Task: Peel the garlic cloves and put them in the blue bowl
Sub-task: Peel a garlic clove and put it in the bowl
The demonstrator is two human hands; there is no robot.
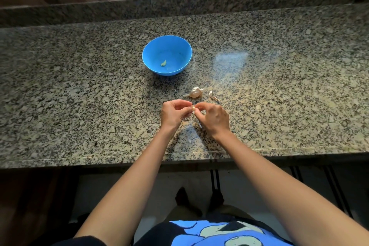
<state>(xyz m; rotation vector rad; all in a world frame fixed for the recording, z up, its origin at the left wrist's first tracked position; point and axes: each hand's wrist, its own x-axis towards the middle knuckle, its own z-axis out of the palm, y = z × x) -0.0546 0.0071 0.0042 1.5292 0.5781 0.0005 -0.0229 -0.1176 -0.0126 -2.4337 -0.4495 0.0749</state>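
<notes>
A blue bowl stands on the granite counter with one peeled garlic clove inside it. Nearer to me lies part of a garlic bulb in its papery skin, and a loose unpeeled clove lies to its right. Just in front of these, my left hand and my right hand meet above the counter. Both pinch one small garlic clove between their fingertips; most of it is hidden by the fingers.
The speckled granite counter runs left to right, with a raised granite ledge behind it and dark wood beyond. Its front edge lies just below my wrists. A pale glare patch sits right of the bowl.
</notes>
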